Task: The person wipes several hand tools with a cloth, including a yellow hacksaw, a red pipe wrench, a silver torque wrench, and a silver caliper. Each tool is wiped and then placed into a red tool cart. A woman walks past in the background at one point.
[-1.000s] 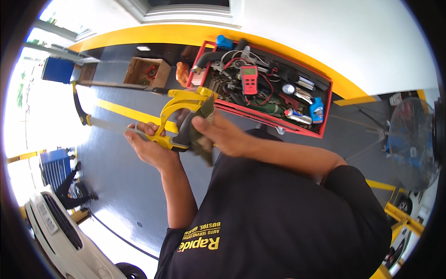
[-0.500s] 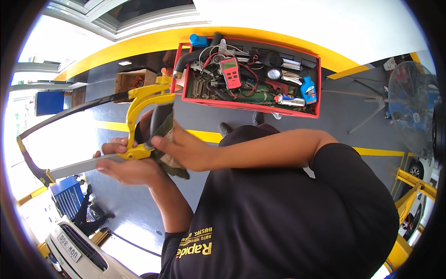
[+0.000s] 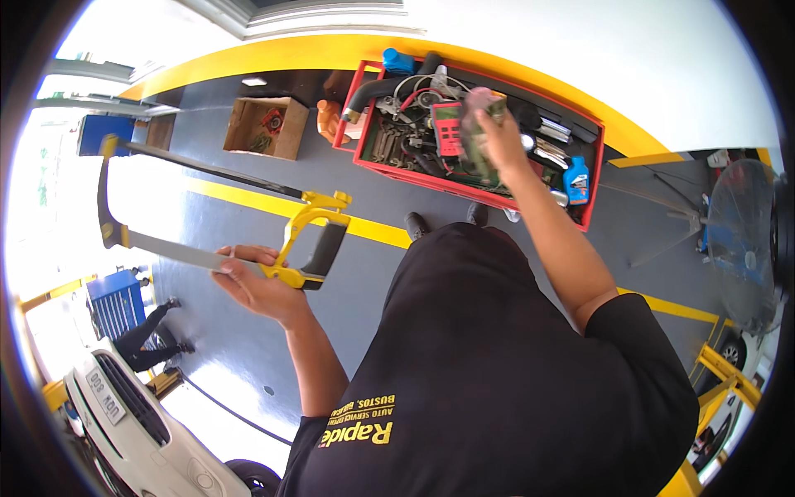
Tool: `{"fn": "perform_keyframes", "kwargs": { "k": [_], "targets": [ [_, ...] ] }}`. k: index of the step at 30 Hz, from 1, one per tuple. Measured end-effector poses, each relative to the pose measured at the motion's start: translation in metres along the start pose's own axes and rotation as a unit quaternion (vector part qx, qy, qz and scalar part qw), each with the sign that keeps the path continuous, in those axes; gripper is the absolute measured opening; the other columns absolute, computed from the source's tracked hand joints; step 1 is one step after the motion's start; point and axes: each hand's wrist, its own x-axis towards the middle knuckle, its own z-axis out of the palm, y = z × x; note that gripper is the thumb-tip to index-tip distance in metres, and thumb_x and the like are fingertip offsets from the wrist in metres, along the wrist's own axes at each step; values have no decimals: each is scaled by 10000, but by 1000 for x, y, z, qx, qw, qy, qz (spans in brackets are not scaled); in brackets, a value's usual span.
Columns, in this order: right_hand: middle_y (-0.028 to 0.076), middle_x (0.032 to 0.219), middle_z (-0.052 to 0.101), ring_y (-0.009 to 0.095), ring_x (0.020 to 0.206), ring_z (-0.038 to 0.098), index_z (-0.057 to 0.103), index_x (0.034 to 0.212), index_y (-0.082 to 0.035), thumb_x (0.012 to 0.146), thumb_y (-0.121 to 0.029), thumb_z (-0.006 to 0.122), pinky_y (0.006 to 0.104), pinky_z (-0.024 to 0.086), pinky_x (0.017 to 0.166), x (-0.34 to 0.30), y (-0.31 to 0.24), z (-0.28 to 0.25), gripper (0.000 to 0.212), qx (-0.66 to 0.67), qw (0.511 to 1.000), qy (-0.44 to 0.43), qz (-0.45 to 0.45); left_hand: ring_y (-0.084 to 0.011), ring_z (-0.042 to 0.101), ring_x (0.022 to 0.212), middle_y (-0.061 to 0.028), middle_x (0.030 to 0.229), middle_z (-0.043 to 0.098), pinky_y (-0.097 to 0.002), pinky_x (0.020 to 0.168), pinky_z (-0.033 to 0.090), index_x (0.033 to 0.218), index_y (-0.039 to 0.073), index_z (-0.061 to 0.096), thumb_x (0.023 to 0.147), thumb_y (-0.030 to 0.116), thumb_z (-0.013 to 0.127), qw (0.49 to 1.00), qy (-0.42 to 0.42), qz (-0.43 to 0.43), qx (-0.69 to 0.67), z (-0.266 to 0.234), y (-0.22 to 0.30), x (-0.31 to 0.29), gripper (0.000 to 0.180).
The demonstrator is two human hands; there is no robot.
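At the left, my left hand (image 3: 258, 290) holds a yellow-and-black hacksaw (image 3: 182, 253) in a closed grip, thumb and fingers around the blade near the handle end. The saw is held over the grey floor, its frame pointing left; its dark handle is now bare, where half a second ago my right hand and a cloth were against it. Next, below the window, a brown open box (image 3: 291, 142) stands beside an orange bottle (image 3: 327, 121). Farther right, my right hand (image 3: 502, 147) has swung away to the red tool tray (image 3: 397, 174), its grip closed on the crumpled green cloth (image 3: 475, 124), blurred, above or against a red meter (image 3: 448, 137); I cannot tell if they touch. A blue bottle (image 3: 576, 180) stands at the tray's right end. I judge the wiping is paused or finished, leaving the saw to one hand.
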Motion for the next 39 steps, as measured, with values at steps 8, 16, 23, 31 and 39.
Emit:
{"fn": "perform_keyframes", "kwargs": {
  "k": [8, 16, 23, 31, 39],
  "targets": [
    [275, 1359, 524, 476, 1186, 618, 369, 1477, -85, 869, -480, 748, 545, 534, 961, 22, 78, 29, 818, -515, 856, 43, -23, -152, 575, 684, -49, 761, 528, -276, 553, 481, 1166, 69, 472, 1125, 351, 442, 964, -11, -261, -49, 5, -35, -35, 287],
    [208, 1136, 727, 388, 1086, 691, 652, 1291, -108, 904, -358, 717, 480, 537, 916, -16, -13, 47, 465, -452, 870, -195, 9, -171, 645, 760, -82, 829, 615, -333, 686, 554, 1186, 34, 438, 1087, 218, 526, 915, -92, -371, -127, 24, -53, -57, 226],
    [123, 1155, 744, 252, 1075, 707, 626, 1391, -114, 914, -443, 771, 368, 517, 965, -47, -25, 2, 597, -258, 923, -283, 38, -233, 673, 965, -123, 1002, 661, -415, 809, 568, 1313, 49, 373, 1057, 197, 581, 854, -164, -460, -178, 46, -56, -56, 363],
    [108, 1095, 678, 233, 1007, 662, 631, 1311, -72, 864, -509, 802, 359, 509, 901, -80, -70, 10, 648, -349, 877, -327, 38, -302, 677, 1064, -137, 1089, 613, -493, 920, 574, 1214, 70, 421, 1039, 161, 583, 794, -193, -521, -247, 80, -59, -68, 256],
    [117, 1069, 719, 197, 977, 683, 610, 1336, -38, 917, -308, 753, 342, 513, 911, -87, -69, -33, 518, -511, 815, -219, 164, -323, 683, 1067, -139, 1133, 570, -501, 938, 584, 1195, 81, 425, 1010, 187, 606, 719, -82, -659, -204, 22, -174, -110, 279]
  ]
}}
